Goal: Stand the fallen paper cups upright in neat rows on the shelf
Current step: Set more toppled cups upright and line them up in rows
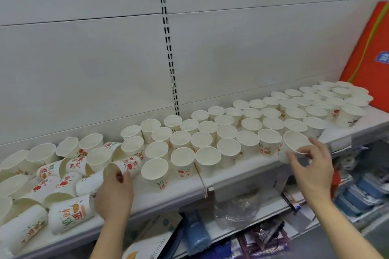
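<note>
Left hand grips a fallen paper cup, fingers curled round its rim, cup lying on its side. Right hand pinches the thin rim of an upright cup at the shelf front edge. Standing white tapered cups form rows mid-shelf to right; toppled printed ones piled left.

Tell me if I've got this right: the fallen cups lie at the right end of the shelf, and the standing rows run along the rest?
Not quite. The fallen cups lie at the left end of the shelf, not the right. The head view shows them heaped there, with the standing rows running along the rest, as you said.
</note>
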Demonstrator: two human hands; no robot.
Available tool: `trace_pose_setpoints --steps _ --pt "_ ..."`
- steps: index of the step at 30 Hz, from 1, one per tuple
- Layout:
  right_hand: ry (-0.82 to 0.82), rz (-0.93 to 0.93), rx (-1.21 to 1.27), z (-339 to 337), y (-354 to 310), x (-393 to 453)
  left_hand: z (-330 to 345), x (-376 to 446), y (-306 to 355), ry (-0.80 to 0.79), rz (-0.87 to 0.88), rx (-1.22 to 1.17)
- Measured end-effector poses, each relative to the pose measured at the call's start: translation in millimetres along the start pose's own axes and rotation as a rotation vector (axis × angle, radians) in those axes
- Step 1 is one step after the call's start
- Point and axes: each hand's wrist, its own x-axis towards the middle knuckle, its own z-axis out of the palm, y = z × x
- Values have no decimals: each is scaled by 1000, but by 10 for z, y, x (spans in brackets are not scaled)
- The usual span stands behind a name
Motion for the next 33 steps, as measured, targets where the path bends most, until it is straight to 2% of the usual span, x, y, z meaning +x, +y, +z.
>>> trace_pose_setpoints --steps 2,4,6,8,12,15,18,22,26,29,31,33 --pt "-2 38 -52 9 157 171 -31 56 -45 45 229 309" --pt "-43 47 -88 68 284 313 -33 108 -58 23 374 560" --pt "-95 26 -113 160 375 409 9 147 -100 1 495 631" --pt "-127 -4 -140 250 429 462 52 161 -140 23 582 532" --pt "-124 -12 -157 358 450 525 103 114 -201 -46 544 229" --pt "-129 -21 -188 378 486 517 159 32 -222 -173 518 47" --pt "-72 -46 -238 391 499 495 222 11 -190 -227 531 65" --pt "-31 -185 -202 510 414 456 203 53 -172 -246 558 170" --pt "4 -407 -99 687 45 291 10 69 -255 -174 577 101" --pt "19 -584 -34 836 -565 -15 -211 280 -359 4 523 112" --pt "-29 -658 23 1021 -969 -274 -325 526 -396 78 437 115" --pt "-104 -720 128 1294 -1327 -511 -387 823 -357 83 397 141"
